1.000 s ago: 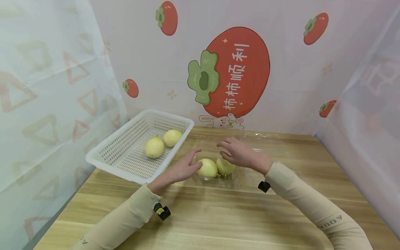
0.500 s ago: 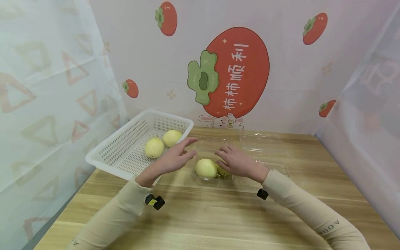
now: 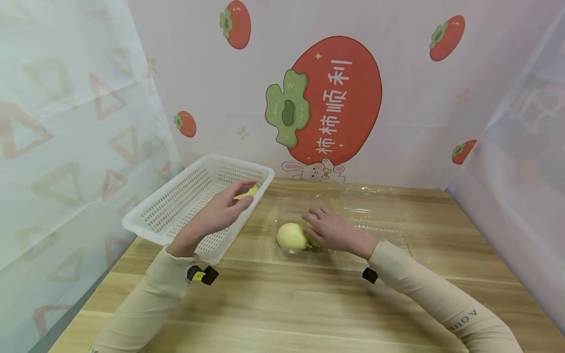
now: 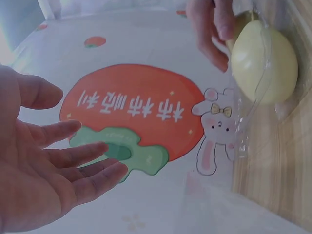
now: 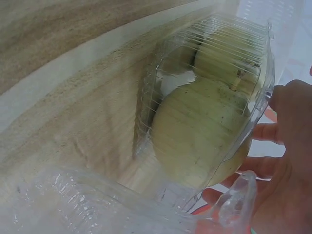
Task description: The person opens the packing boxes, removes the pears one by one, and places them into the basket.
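Fingers of the left hand are spreading loose and straight above the white basket, holding nothing, hovering just over the yellow fruit lying inside it. The right hand is resting with curled fingers on the far fruit in the clear plastic clamshell on the desk; whether it is truly gripping that fruit is hard to tell. Just left of that hand, the near fruit is sitting in the tray. It is nearly round, so no long axis is showing. Taking a fruit well probably means cupping from above, fingers wrapping low without squeezing.
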Available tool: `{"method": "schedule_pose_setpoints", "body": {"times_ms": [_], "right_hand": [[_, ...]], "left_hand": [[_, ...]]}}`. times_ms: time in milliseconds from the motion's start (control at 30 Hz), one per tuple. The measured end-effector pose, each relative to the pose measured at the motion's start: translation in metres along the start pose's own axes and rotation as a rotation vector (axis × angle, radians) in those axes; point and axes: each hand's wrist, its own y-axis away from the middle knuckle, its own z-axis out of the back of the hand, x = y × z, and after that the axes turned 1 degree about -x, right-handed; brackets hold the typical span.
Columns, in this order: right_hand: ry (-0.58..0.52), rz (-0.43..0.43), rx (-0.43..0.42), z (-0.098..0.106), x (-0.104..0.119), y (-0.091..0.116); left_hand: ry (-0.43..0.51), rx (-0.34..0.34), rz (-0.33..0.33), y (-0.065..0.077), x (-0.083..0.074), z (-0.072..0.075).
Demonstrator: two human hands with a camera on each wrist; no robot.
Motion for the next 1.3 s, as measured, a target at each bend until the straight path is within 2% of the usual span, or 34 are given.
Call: {"method": "schedule_pose_setpoints", "body": {"times_ms": [200, 500, 667, 900, 1133, 1300], "right_hand": [[0.008, 0.004, 0.0, -0.001, -0.001, 0.001], [0.006, -0.017, 0.021, 0.0, 0.001, 0.004], [-0.012, -0.02, 0.039, 0.002, 0.003, 0.004], [0.0, -0.046, 0.056, 0.001, 0.005, 0.005], [0.033, -0.065, 0.049, 0.001, 0.008, 0.007], [0.033, -0.068, 0.067, 0.002, 0.008, 0.008]], "left_hand": [[-0.115, -0.041, 0.008, 0.003, 0.009, 0.016], [-0.307, -0.131, -0.039, 0.01, 0.033, 0.034], [-0.391, -0.216, -0.027, 0.016, 0.043, 0.049], [-0.451, -0.324, -0.036, 0.02, 0.058, 0.07], [-0.506, -0.389, 0.026, 0.024, 0.071, 0.091], [-0.533, -0.407, 0.101, 0.027, 0.08, 0.107]]}}
